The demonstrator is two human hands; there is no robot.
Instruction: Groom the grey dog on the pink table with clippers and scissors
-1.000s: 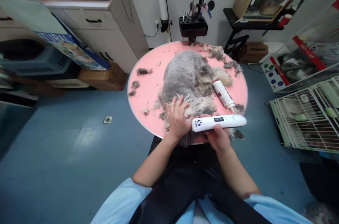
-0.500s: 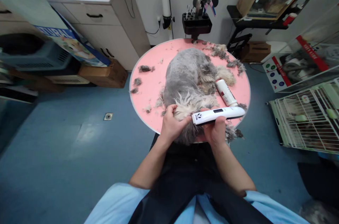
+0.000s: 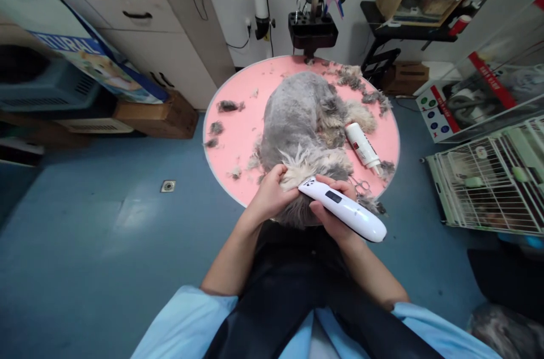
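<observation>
A grey dog (image 3: pixel 291 115), clipped short along its back, lies on a round pink table (image 3: pixel 238 78). Longer pale fur remains around its head at the near side. My left hand (image 3: pixel 272 195) is closed on the dog's ear or head fur; which part, I cannot tell. My right hand (image 3: pixel 338 212) grips a white hair clipper (image 3: pixel 348 212), its blade end close to the fur by my left fingers. A white bottle (image 3: pixel 362 146) lies on its side to the right of the dog. Scissors (image 3: pixel 361 184) show partly beyond my right hand.
Clumps of cut fur (image 3: pixel 229 106) lie about the tabletop. A black tool holder (image 3: pixel 312 30) on a pole stands at the far edge. A wire cage (image 3: pixel 493 178) is on the right, and a cardboard box (image 3: pixel 159 115) sits by the cabinet (image 3: pixel 144 47) on the left.
My right hand has turned the clipper, so its rear end now points down and right, and its blade end has moved left toward my left hand. The scissors have come into sight.
</observation>
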